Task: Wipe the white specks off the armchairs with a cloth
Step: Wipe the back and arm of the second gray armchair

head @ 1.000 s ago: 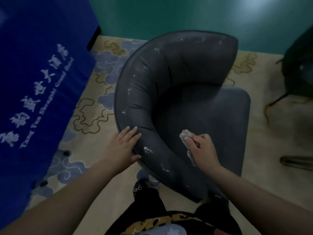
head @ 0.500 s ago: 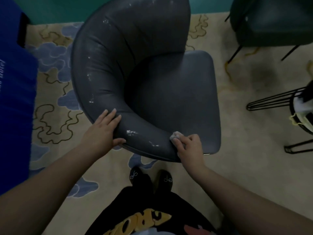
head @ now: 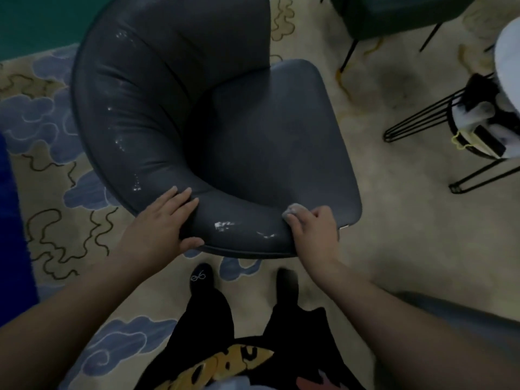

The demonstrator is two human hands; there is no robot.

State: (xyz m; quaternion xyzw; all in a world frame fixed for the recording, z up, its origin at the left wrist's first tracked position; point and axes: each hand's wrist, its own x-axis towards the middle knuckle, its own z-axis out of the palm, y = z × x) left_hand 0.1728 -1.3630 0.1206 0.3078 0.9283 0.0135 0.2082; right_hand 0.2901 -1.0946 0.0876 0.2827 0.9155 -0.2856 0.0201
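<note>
Pressing a cloth (head: 292, 211) onto the near arm of the armchair (head: 197, 130), right hand (head: 312, 230) curled round it. Left hand (head: 163, 223) flat on the same arm, fingers straight. White specks (head: 223, 225) between the two hands. No legible writing; the blue cover (head: 11, 226) with lettering a second ago now a sliver at left. Same hand positions as half a second ago.

Patterned carpet (head: 408, 235), armchair (head: 213, 136), wire stool (head: 464, 153)

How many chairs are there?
2: the grey armchair under the hands, and a dark chair at the top right edge, mostly cut off. Others may be out of view.
</note>
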